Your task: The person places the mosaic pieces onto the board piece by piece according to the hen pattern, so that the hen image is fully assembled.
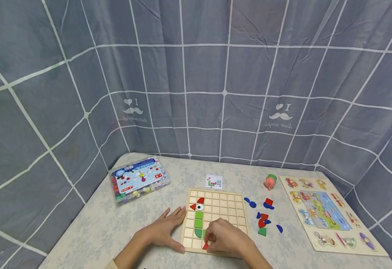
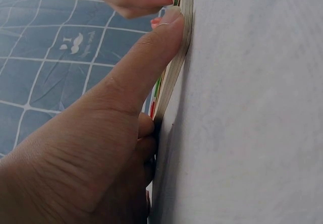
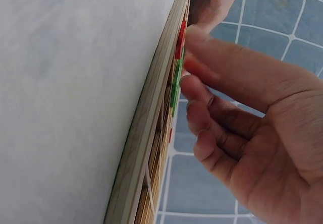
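A wooden grid board [image 1: 227, 197] lies on the table, with red, green and white pieces set in its left cells. They include an eye piece [image 1: 200, 207], a red triangle [image 1: 192, 206] and green squares [image 1: 198, 223]. My left hand [image 1: 165, 229] rests along the board's left edge, fingers spread and thumb [image 2: 151, 50] against its side. My right hand [image 1: 225, 236] is over the lower middle, pinching a small red piece [image 3: 202, 70] between thumb and fingers; its shape is mostly hidden. A red piece [image 1: 205, 246] shows in the bottom row beside the fingertips.
Loose blue, red and green pieces [image 1: 262, 231] lie right of the board. A printed pattern card [image 1: 214, 181] is behind it. At the left stands a clear box of beads [image 1: 140, 179]. A pink-and-green toy [image 1: 270, 181] and a picture puzzle board [image 1: 330, 248] lie right.
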Available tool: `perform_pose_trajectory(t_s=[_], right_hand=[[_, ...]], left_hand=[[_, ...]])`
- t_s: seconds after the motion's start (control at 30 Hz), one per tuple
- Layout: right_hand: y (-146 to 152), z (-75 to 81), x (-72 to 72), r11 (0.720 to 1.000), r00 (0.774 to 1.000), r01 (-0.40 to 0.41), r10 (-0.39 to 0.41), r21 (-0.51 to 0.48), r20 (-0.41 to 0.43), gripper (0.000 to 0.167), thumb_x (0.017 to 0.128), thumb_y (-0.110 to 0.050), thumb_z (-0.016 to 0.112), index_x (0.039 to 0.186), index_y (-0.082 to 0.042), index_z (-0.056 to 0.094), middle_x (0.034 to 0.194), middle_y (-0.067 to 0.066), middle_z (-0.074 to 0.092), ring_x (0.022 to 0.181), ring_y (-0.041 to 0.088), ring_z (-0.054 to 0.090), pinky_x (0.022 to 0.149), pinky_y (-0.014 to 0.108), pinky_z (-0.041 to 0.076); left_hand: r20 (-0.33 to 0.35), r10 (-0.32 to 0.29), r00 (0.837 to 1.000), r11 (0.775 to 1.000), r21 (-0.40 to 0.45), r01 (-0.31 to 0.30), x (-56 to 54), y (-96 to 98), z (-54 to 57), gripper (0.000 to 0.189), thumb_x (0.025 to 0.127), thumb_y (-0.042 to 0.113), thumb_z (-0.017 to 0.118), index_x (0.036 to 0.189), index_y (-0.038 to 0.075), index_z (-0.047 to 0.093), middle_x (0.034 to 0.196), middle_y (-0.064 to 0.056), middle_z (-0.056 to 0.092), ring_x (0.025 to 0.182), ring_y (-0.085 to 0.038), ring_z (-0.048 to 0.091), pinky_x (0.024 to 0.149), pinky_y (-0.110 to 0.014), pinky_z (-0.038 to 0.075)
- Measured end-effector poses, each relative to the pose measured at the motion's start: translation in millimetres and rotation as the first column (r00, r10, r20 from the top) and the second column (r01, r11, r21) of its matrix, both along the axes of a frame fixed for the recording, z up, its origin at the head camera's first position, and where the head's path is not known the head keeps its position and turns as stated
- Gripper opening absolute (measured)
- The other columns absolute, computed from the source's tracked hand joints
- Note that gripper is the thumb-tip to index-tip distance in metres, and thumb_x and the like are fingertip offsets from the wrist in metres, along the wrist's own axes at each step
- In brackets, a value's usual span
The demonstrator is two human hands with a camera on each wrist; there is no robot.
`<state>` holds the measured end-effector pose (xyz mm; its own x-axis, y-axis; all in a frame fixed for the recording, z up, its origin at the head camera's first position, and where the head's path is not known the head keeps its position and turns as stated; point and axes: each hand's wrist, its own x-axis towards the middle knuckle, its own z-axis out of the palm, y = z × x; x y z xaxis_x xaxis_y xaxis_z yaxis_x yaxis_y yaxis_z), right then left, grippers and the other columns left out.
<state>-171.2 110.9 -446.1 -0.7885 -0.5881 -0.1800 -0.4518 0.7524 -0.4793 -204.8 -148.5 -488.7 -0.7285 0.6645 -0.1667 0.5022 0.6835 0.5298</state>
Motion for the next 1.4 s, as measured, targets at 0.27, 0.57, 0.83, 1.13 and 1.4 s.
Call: perform_pose_trajectory(t_s=[0.27, 0.57, 0.83, 1.13, 1.4], right_hand=[[24, 4.0, -3.3, 0.989, 0.994, 0.083, -0.074, -0.121, 0.076, 0.013, 0.072, -0.02, 0.085, 0.08, -0.017, 0.074, 0.07, -0.014, 0.06, 0.063, 0.0, 0.047, 0.056, 0.018, 0.043], [85, 6.1, -11.2, 0.968, 0.985, 0.17, -0.175, -0.186, -0.01, 0.012, 0.074, -0.01, 0.08, 0.084, -0.01, 0.073, 0.072, -0.006, 0.062, 0.061, 0.001, 0.047, 0.052, 0.019, 0.043], [132, 1.0, -19.5, 0.948, 0.954, 0.285, -0.295, -0.14, -0.055, 0.015, 0.073, -0.01, 0.081, 0.084, -0.006, 0.073, 0.071, -0.006, 0.062, 0.061, 0.002, 0.048, 0.052, 0.019, 0.043], [147, -6.6, -25.3, 0.865, 0.864, 0.5, -0.497, 0.031, -0.078, 0.018, 0.071, -0.02, 0.085, 0.075, -0.012, 0.07, 0.07, -0.004, 0.061, 0.068, 0.012, 0.049, 0.061, 0.026, 0.043], [143, -8.9, -27.6, 0.846, 0.851, 0.526, -0.521, 0.089, -0.069, 0.019, 0.073, -0.021, 0.084, 0.074, -0.01, 0.068, 0.067, -0.002, 0.06, 0.065, 0.013, 0.05, 0.059, 0.027, 0.043]], left_hand=[[0.018, -0.003, 1.0, 1.0, 0.01, 0.003, -1.1, -0.3, -1.8, 0.116, 0.07, 0.063, 0.076, 0.155, 0.006, 0.02, 0.165, -0.007, 0.014, 0.153, -0.028, 0.011, 0.122, -0.057, 0.004], [0.031, 0.002, 1.0, 1.0, 0.005, -0.002, -0.4, 1.0, 2.2, 0.116, 0.071, 0.061, 0.076, 0.155, 0.006, 0.02, 0.165, -0.007, 0.014, 0.153, -0.028, 0.01, 0.123, -0.057, 0.003], [0.012, 0.0, 1.0, 1.0, -0.005, 0.001, -0.7, 1.6, 2.5, 0.116, 0.071, 0.062, 0.076, 0.155, 0.005, 0.02, 0.165, -0.008, 0.014, 0.153, -0.029, 0.012, 0.122, -0.057, 0.004], [0.011, 0.0, 1.0, 1.0, -0.003, 0.0, 0.4, -0.1, 0.4, 0.116, 0.071, 0.063, 0.075, 0.155, 0.005, 0.02, 0.164, -0.008, 0.014, 0.153, -0.03, 0.012, 0.122, -0.058, 0.005], [0.01, 0.004, 1.0, 1.0, -0.005, -0.004, -1.3, -0.2, -1.6, 0.117, 0.07, 0.063, 0.076, 0.155, 0.006, 0.02, 0.165, -0.007, 0.014, 0.153, -0.029, 0.012, 0.122, -0.058, 0.005]])
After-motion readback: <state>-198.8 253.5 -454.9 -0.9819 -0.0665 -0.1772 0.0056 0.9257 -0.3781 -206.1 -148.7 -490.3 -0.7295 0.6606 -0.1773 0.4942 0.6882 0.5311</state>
